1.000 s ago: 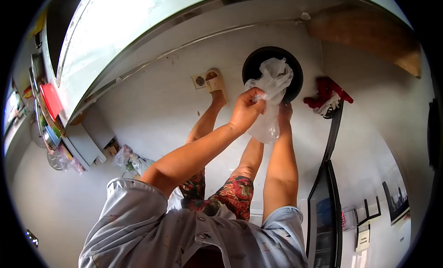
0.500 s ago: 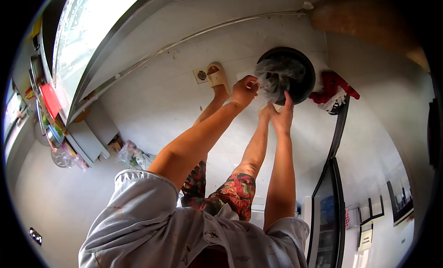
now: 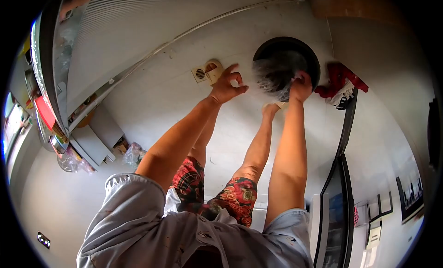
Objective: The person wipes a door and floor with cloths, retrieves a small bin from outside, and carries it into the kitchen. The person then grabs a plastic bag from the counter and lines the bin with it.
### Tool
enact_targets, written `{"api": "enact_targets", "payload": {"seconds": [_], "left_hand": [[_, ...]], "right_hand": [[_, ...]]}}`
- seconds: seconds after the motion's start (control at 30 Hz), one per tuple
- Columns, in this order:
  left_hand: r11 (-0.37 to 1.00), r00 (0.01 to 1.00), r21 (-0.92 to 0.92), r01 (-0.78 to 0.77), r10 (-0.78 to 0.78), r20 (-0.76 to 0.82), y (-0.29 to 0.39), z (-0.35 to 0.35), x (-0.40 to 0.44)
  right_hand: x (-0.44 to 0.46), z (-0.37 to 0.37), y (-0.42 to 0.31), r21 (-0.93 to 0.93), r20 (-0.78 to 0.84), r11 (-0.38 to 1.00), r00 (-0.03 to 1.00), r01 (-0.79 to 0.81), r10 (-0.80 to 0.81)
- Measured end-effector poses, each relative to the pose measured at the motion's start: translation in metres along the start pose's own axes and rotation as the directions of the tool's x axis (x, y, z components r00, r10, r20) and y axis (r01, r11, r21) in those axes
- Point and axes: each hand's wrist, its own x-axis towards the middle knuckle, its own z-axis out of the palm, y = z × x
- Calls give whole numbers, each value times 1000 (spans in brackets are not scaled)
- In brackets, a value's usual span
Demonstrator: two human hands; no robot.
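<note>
A clear plastic bag (image 3: pixel 278 74), smeared by motion, bunches inside a round black bin (image 3: pixel 310 53) on the floor. At the bin's right side my right hand (image 3: pixel 301 86) is closed on the edge of the bag, its fingertips partly blurred. My left hand (image 3: pixel 226 86) hovers left of the bin, apart from it. Its thumb and forefinger curve toward each other with a gap, and nothing shows between them.
A floor drain (image 3: pixel 199 74) lies beside my slippered left foot (image 3: pixel 213 69). Right of the bin are a red cloth (image 3: pixel 341 79) and a white cloth (image 3: pixel 340 95), near a dark-framed glass door (image 3: pixel 333 217). A wall cabinet or appliance edge (image 3: pixel 60 69) juts in at upper left.
My left hand has come off the plastic bag and moved left, away from the bin. My right hand has risen over the bin's right side and closed on the bag.
</note>
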Motion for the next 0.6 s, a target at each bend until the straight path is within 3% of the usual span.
{"api": "enact_targets", "payload": {"seconds": [0.07,0.1,0.17,0.2,0.23,0.27,0.3,0.37,0.4,0.5,0.6], "left_hand": [[935,983,-329,134,-83,164,8,-10,9],[896,956,-349,273,-211,205,13,-14,13],[761,847,-375,529,-448,287,22,-19,20],[801,877,-358,480,-436,201,18,-17,22],[907,945,-266,326,-311,96,15,-17,25],[975,986,-152,164,-166,5,13,-17,27],[1000,998,-19,0,-1,-67,11,-18,29],[988,992,122,-90,99,-73,22,-23,33],[972,986,192,-134,149,-71,28,-27,35],[945,982,277,-177,189,-18,38,-31,43],[942,983,281,-185,179,46,51,-34,59]], "right_hand": [[-9,-21,6,281,0,959,999,36,-38],[-20,-39,2,293,-3,956,1000,30,-30],[-34,-69,1,162,-92,964,976,210,-198],[-37,-81,1,172,-147,939,950,298,-274],[-40,-93,2,178,-202,906,916,383,-347],[-43,-107,1,163,-212,921,924,355,-319],[-44,-113,-1,290,-265,911,939,294,-219],[-42,-134,14,622,-122,783,983,-30,135],[-37,-147,30,679,22,724,990,-118,141],[-36,-162,1,836,193,498,973,-232,128],[-26,-173,-19,887,205,401,974,-228,101]]}}
